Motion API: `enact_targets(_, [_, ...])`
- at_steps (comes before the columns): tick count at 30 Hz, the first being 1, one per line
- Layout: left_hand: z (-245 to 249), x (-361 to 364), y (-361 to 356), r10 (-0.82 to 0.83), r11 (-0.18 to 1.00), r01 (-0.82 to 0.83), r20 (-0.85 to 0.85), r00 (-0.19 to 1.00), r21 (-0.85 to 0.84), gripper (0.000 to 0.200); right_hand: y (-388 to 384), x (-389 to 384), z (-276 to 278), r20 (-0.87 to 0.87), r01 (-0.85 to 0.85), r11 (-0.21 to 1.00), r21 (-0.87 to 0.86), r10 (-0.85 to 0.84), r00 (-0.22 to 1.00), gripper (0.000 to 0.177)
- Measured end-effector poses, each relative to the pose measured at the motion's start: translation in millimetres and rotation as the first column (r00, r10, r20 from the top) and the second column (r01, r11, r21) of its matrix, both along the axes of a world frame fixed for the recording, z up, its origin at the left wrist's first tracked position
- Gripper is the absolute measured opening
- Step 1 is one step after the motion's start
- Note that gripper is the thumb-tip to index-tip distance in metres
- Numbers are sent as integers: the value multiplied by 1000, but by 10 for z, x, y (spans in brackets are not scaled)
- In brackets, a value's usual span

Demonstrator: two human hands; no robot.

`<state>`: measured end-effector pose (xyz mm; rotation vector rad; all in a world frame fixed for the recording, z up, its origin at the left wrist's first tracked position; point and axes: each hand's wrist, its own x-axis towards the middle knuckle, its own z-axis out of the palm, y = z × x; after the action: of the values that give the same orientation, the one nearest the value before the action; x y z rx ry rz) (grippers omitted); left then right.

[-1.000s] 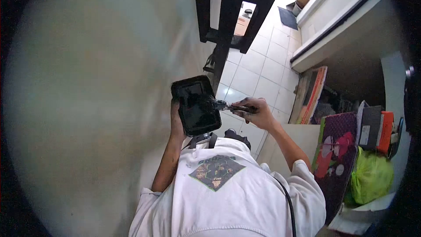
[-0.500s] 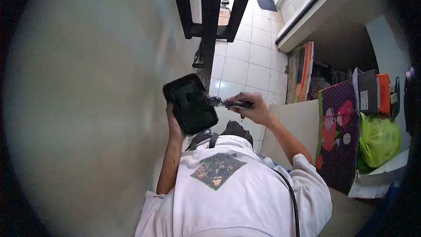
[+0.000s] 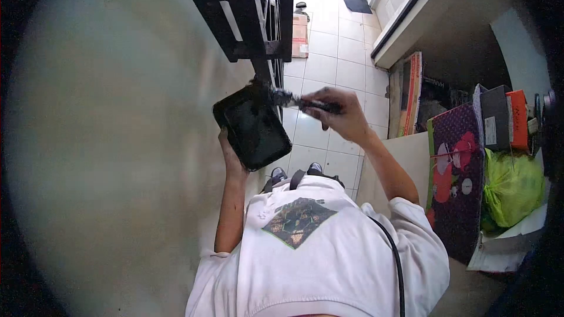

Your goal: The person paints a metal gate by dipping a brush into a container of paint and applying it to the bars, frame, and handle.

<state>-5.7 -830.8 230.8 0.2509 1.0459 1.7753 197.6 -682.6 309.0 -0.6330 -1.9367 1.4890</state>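
Observation:
My left hand (image 3: 230, 151) grips a black paint tray (image 3: 258, 135) by its left edge. Dark wet paint coats the inside of the tray, which is tilted in this view. In my right hand (image 3: 345, 114), a paintbrush (image 3: 286, 98) is pinched around its dark handle. Its black, paint-loaded bristles overlap the tray's upper rim and point left. Just beyond the bristles stands a black slatted frame (image 3: 249, 17), its lower post running down behind the tray.
A pale wall (image 3: 129, 141) fills the left side. White floor tiles (image 3: 320, 70) run ahead, with a cardboard box (image 3: 300, 36) on them. At right are a dark patterned box (image 3: 455, 182), a green plastic bag (image 3: 512, 191) and an orange box (image 3: 517, 120).
The brush has moved from over the tray's right side up to its upper rim. The tray has shifted slightly, and the black frame appears further left as the view turns.

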Motion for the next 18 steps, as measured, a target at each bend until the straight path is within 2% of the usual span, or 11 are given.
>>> enact_targets(1, [58,17,48,-9,1000,9,-82,997,-2,68,76,7,15,-13,13,999,31,-12,1000,22])
enact_targets(2, [39,12,93,-4,1000,5,-86,996,5,68,142,9,53,-17,9,999,38,-8,1000,22])
enact_targets(8, [46,112,304,3,997,1,54,999,-71,68,388,43,262,-41,83,996,36,-81,996,23])
enact_targets(14, [47,220,446,-64,998,63,76,995,20,69,507,119,343,-44,40,995,88,-36,998,24])
enact_targets(17, [73,263,532,-125,991,123,31,992,56,69,536,155,369,-57,39,994,104,-33,998,26])
enact_targets(18, [133,307,555,-143,989,139,77,987,60,67,543,170,390,-63,40,993,107,-33,997,26])
